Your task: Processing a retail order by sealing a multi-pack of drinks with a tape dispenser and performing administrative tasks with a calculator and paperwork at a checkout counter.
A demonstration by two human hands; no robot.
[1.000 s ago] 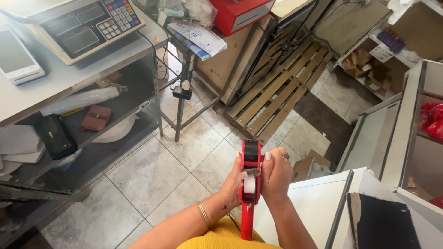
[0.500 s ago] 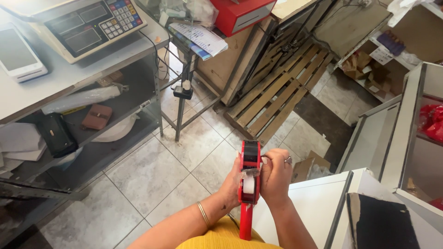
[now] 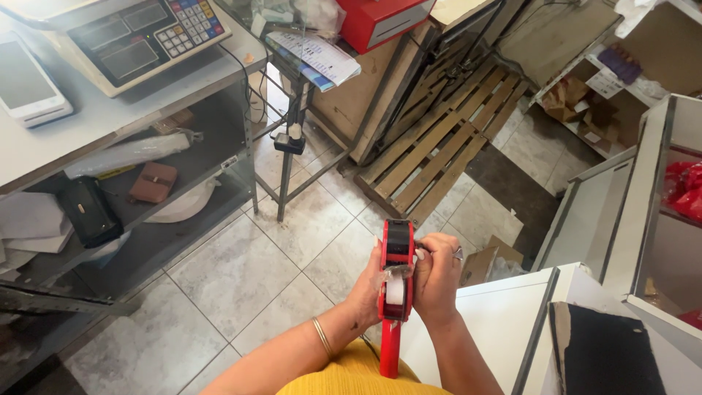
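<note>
Both hands hold a red price-label gun [image 3: 395,281] low in the centre of the frame, upright, its handle pointing down toward the yellow shirt [image 3: 358,377]. Left hand [image 3: 367,292] wraps the gun's left side from behind, fingers closed on the body; a thin bracelet [image 3: 321,337] sits on that wrist. Right hand [image 3: 437,278] grips the right side, fingers curled in, fingertips pressed at the upper part of the gun beside the white label roll [image 3: 395,290]. A ring [image 3: 458,254] shows on it.

Change against the pictures of a second ago: very little. Gun and hands sit in the same spot; the right fingers have shifted slightly at the gun's top edge. Judgement: fine fiddling at the roll area, not a repositioning.

Surroundings: grey tiled floor [image 3: 234,271] below, wooden pallet [image 3: 439,146] upper centre, scale with keypad [image 3: 139,36] upper left, white counter [image 3: 497,322] just right of the hands.
</note>
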